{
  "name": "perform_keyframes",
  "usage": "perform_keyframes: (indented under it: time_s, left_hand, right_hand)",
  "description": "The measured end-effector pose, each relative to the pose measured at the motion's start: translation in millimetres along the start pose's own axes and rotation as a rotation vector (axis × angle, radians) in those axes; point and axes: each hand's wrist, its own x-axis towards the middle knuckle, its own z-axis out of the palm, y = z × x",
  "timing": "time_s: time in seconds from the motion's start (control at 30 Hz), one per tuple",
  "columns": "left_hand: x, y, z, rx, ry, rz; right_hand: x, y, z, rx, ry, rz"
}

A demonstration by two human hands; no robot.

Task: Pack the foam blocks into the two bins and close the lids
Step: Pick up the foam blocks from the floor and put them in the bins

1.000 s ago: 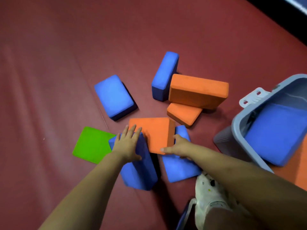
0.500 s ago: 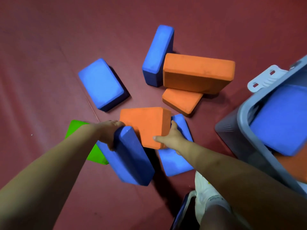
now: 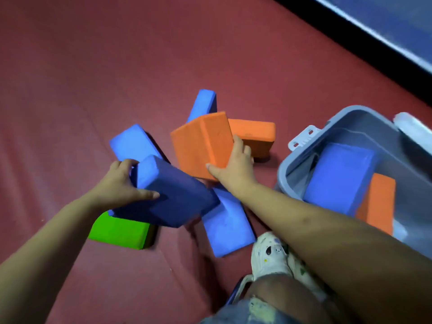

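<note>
Packing is mid-pickup — the left hand (image 3: 121,183) grips a blue block (image 3: 173,197), the right hand (image 3: 233,169) an orange block (image 3: 201,143); next, both go rightward into the grey bin (image 3: 346,122).

Single head view, steeply downward, close over hands (image 3: 177,181).
</note>
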Motion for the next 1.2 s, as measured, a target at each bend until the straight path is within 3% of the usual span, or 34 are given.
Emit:
perform_keyframes:
  time_s: [0.23,0.43,0.73,1.0,1.2]
  left_hand:
    - [-54,93,-20,-0.283,0.382,0.029]
    - [-88,176,-21,-0.458,0.531,0.037]
    - [-142,322,23,-0.474,0.446,0.317]
    - [-143,398,93,-0.242,0.264,0.424]
    - [-134,422,119,-0.128,0.249,0.387]
  right_hand:
    - [-55,3,-112,-0.026,0.296,-0.098]
    - [-113,45,-193,-0.196,0.390,-0.131]
    - [-181,150,-273,-0.339,0.539,0.105]
    - [-181,223,-281,-0.312,0.333,0.290]
    - [-169,234,-286,-0.258,0.318,0.291]
